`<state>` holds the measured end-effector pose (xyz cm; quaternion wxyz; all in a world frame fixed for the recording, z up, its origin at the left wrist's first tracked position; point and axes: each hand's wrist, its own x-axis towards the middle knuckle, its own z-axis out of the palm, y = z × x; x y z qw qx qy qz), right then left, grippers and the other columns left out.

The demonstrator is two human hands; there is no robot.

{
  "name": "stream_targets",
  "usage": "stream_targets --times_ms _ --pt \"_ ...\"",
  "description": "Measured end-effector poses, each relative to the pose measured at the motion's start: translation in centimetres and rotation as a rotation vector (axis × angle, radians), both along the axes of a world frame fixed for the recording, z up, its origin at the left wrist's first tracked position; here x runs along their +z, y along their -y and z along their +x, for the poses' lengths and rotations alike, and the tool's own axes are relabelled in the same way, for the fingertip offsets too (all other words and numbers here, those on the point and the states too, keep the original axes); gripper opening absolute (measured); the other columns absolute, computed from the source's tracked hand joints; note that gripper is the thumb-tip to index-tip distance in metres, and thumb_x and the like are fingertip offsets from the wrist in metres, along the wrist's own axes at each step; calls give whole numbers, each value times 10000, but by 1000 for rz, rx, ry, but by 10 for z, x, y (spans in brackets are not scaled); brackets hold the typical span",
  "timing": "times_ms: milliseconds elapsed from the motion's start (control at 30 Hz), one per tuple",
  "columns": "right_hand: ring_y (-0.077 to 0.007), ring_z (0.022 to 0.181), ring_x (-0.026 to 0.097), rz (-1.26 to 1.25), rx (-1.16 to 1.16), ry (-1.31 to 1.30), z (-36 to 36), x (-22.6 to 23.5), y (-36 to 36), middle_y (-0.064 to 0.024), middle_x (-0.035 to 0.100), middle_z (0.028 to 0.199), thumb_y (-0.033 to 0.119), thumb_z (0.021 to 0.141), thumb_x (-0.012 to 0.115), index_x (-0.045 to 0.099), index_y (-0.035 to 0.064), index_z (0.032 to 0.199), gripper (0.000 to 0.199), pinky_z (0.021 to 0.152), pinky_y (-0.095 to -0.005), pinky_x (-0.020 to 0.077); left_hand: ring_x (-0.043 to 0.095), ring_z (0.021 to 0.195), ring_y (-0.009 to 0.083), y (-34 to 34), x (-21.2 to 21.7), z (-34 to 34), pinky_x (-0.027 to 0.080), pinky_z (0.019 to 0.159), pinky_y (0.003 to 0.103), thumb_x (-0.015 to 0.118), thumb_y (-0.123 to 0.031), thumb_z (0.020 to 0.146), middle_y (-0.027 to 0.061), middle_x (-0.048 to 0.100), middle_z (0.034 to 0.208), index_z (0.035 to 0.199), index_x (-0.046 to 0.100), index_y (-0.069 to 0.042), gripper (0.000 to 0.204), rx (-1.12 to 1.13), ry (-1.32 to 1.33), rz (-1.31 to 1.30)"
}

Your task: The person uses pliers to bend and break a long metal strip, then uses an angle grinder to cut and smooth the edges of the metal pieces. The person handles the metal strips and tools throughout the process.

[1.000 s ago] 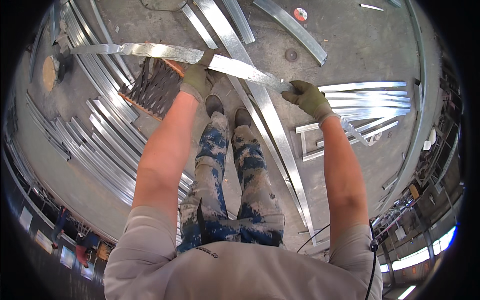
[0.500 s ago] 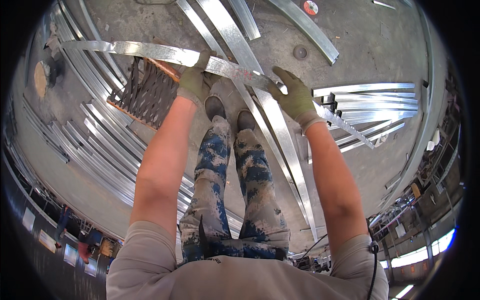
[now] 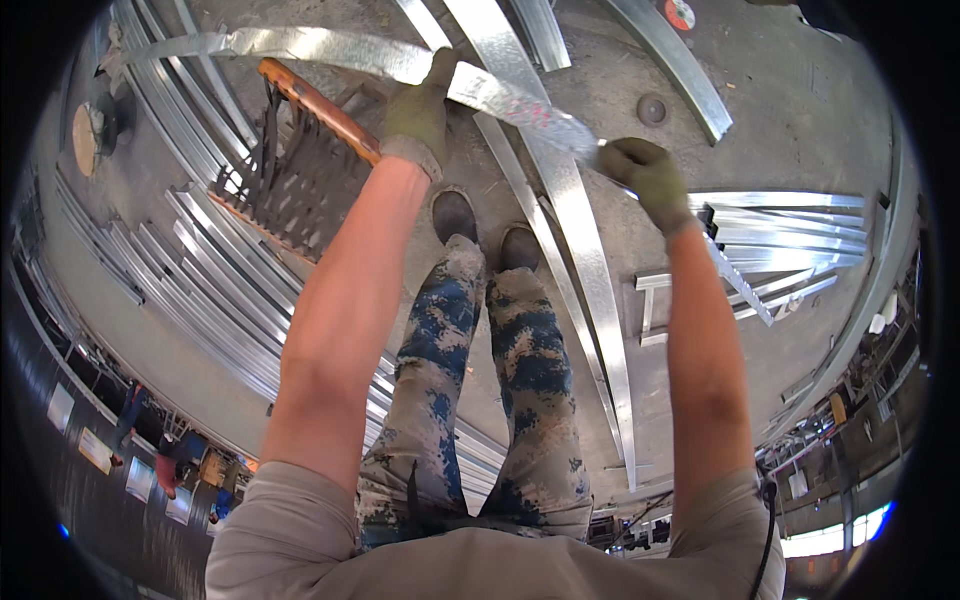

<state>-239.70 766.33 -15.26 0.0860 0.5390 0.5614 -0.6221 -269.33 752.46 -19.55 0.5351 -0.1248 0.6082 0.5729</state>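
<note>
A long, shiny metal strip (image 3: 330,46) runs across in front of me, bent and slanting down to the right, with reddish marks near its middle. My left hand (image 3: 416,118), in an olive work glove, is closed round it. My right hand (image 3: 648,178), gloved alike, is closed at the strip's right part; its fingertips are partly hidden. Past that wrist, a narrow length with a notched edge (image 3: 742,282) slants down to the right. Beneath my left forearm sits a rack of dark slats (image 3: 315,185) with an orange-brown bar (image 3: 318,108).
Long metal profiles (image 3: 565,220) lie on the concrete floor between my feet and right arm. More profiles (image 3: 200,285) are spread at left, and a bundle (image 3: 800,232) lies at right. A small round dark piece (image 3: 651,109) and a red disc (image 3: 680,14) are on the floor ahead.
My right hand has gone from spread fingers to a closed grip and moved right. My left hand has shifted slightly up and right. The whole view has shifted too.
</note>
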Motion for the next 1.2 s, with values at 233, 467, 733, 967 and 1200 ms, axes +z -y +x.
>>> stream_targets --times_ms 233,467,733,967,1200 --pt "-122 845 666 92 126 129 0 -17 8 -73 768 934 305 933 788 768 9 1113 347 793 -292 536 670 1045 202 11 0 -3 618 893 391 509 -204 1099 53 652 1214 1289 584 -48 257 -171 -93 -150" --pt "-143 819 646 98 91 120 3 -85 12 -67 766 931 304 936 783 776 25 1097 322 782 -315 523 666 976 228 5 -22 -2 626 858 418 527 -205 1093 59 660 1118 1202 603 -55 200 65 212 -229" --pt "-278 970 739 242 269 390 26 -104 -2 -128 785 1018 405 941 737 787 87 1116 367 880 -388 549 675 1013 246 -5 -75 36 590 904 428 544 -200 1077 53 668 1171 1240 601 -77 212 -39 237 -354" --pt "-325 1025 723 266 303 473 40 -138 -14 -116 777 1060 473 940 697 789 152 1128 382 910 -410 544 657 1180 237 -12 -106 47 560 923 383 544 -234 1066 60 643 1385 1347 588 -97 316 -458 101 -366" --pt "-329 1049 720 371 344 597 63 -154 2 -123 775 1073 533 949 653 787 155 1126 439 930 -429 540 636 1226 227 -16 -107 60 538 953 352 571 -296 1053 67 661 1385 1426 583 -83 430 -510 173 -464"
